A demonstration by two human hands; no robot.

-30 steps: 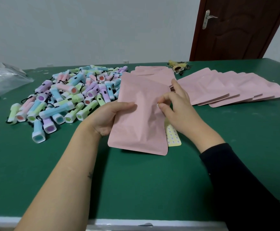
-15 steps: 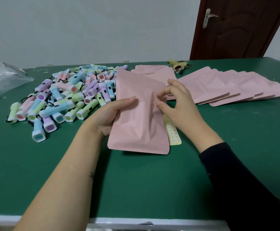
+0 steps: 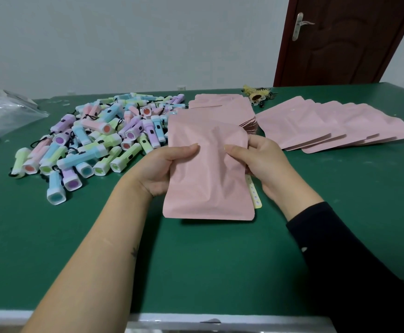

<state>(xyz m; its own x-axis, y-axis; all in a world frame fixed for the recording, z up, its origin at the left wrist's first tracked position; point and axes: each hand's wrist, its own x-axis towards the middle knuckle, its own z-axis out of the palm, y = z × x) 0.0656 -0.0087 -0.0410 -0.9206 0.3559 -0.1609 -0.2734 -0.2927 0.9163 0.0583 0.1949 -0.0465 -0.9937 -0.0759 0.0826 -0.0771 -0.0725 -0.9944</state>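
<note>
I hold a pink pouch (image 3: 208,174) upright over the green table (image 3: 196,260), a little above its surface. My left hand (image 3: 157,169) grips the pouch's left edge, thumb on the front. My right hand (image 3: 266,164) grips the right edge near the top, thumb pressed on the front. The pouch bulges in the middle; what is inside is hidden. A yellow dotted strip (image 3: 255,195) lies on the table under the pouch's right side.
A heap of small pastel flashlights (image 3: 95,138) lies at the left. A stack of pink pouches (image 3: 225,106) sits behind my hands, and a fanned row of pink pouches (image 3: 335,126) lies to the right. A clear plastic bag (image 3: 1,114) lies far left; a brown door (image 3: 345,39) stands behind.
My right hand has shifted from pinching at the pouch's middle to gripping its right edge. The pouch has turned more upright and square to me.
</note>
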